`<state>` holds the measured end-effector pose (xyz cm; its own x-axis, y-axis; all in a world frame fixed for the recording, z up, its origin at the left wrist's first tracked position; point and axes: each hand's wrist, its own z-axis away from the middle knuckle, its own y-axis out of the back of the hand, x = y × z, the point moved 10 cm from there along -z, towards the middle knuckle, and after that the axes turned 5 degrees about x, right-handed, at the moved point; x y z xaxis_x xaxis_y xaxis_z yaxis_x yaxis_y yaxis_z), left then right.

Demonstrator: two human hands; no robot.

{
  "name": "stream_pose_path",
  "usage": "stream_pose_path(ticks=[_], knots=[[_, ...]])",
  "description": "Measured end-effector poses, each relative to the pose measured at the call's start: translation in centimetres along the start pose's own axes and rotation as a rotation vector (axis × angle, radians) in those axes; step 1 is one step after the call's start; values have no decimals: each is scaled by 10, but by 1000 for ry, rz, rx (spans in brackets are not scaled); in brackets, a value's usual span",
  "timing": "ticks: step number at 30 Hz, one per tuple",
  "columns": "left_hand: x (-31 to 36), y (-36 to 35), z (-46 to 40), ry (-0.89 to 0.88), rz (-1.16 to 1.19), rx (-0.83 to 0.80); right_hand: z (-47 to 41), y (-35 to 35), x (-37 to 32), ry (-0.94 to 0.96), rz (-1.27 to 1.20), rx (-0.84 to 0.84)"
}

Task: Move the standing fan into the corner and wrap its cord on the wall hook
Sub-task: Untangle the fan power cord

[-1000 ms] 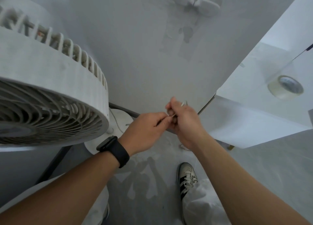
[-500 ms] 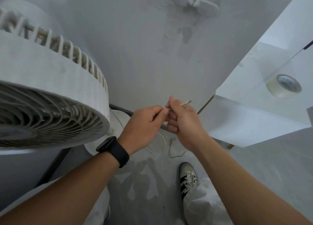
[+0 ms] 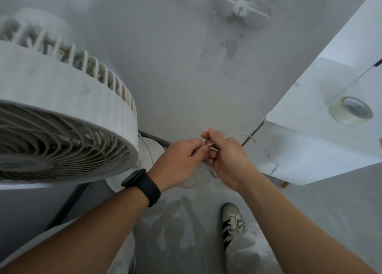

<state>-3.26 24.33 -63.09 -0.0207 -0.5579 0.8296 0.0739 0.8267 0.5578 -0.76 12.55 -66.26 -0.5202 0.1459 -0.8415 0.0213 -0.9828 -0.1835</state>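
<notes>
Fan cord [image 3: 258, 143] is being pinched by left hand [image 3: 182, 162] and right hand [image 3: 225, 156]; fan [image 3: 62, 116] crowding left, white cabinet [image 3: 322, 149] with tape roll [image 3: 350, 110] right, wall hook [image 3: 240, 9] above.

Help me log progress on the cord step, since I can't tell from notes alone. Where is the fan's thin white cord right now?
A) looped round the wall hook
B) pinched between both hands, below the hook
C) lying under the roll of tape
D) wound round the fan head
B: the left hand and right hand pinch the cord between them, well below the bare wall hook.
</notes>
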Motion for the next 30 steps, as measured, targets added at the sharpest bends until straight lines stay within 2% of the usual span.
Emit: stream_pose_path(ticks=[2,3,8,11,13,15,16,18,20,22,25,27,30], knots=[[2,0,1,-1,25,-5,3,-9,-11,98,130,-4],[0,1,0,19,66,1,2,-5,-22,135,99,16],[-2,-7,2,113,198,-78,-11,51,-62,158,-475,151],[-1,-12,3,117,205,-93,-14,75,-62,156,-711,197],[-8,-15,3,129,124,-127,-15,79,-61,153,-815,199],[-14,-18,5,149,73,-170,-15,70,-58,132,-800,168],[-16,-18,6,174,112,-171,-14,59,-53,96,-716,130],[-15,-16,6,210,201,-129,-8,27,-35,8,-391,20],[-8,-12,5,186,192,-100,3,-1,-17,-19,-51,-85],[-2,-9,4,139,125,-98,9,-14,-13,14,86,-127],[-7,-11,7,182,108,-113,8,-7,-27,65,-11,-92],[-12,-14,9,240,104,-131,6,-2,-38,57,-244,-89],[-8,-20,9,178,47,-192,2,14,-52,67,-536,-31]])
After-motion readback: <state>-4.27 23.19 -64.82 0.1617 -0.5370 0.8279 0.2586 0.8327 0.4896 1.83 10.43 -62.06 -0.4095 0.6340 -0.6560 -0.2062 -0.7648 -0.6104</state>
